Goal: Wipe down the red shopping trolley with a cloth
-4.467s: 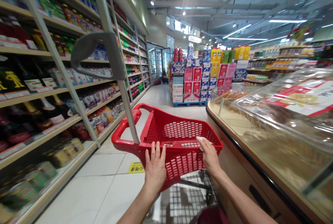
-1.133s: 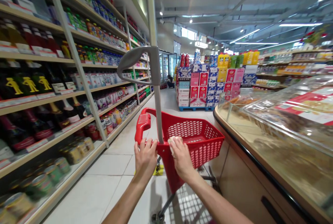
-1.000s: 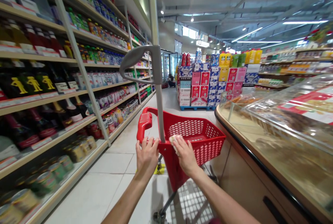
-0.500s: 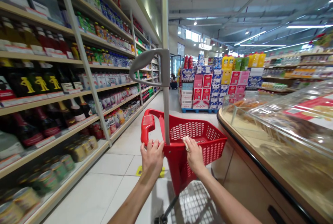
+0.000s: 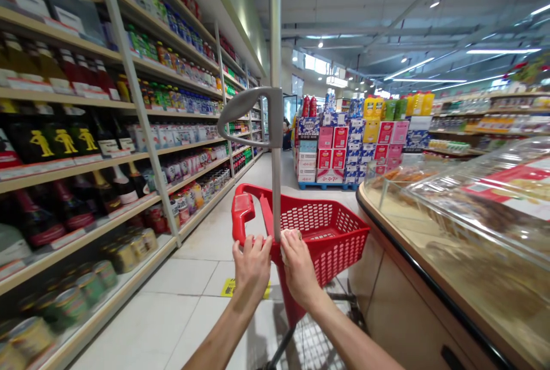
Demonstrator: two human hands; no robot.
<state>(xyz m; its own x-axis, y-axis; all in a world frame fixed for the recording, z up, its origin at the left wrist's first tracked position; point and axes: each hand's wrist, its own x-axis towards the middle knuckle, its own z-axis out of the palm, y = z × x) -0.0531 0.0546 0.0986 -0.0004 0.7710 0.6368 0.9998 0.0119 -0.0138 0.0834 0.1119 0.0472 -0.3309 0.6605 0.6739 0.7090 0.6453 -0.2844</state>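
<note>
A red plastic shopping basket (image 5: 339, 241) with perforated sides stands in front of me on a stand with a dark leg. My left hand (image 5: 252, 261) is wrapped over its near rim, left of an upright metal pole (image 5: 275, 187). Just right of the pole, my right hand (image 5: 298, 264) presses a crumpled whitish cloth (image 5: 292, 233) against the rim; most of the cloth is hidden under the fingers. A red loop handle (image 5: 243, 208) rises at the basket's left end. Higher on the pole sits a grey loop handle (image 5: 253, 118).
Shelves (image 5: 141, 106) of bottles and cans line the left side. To the right is a counter (image 5: 412, 278) with a clear cover over packaged food. Stacked drink cartons (image 5: 330, 158) stand on a blue pallet ahead. A yellow floor sticker (image 5: 230, 287) lies below my left hand.
My right hand has slid left along the rim with the cloth and is now close beside the pole. My left hand stays on the rim.
</note>
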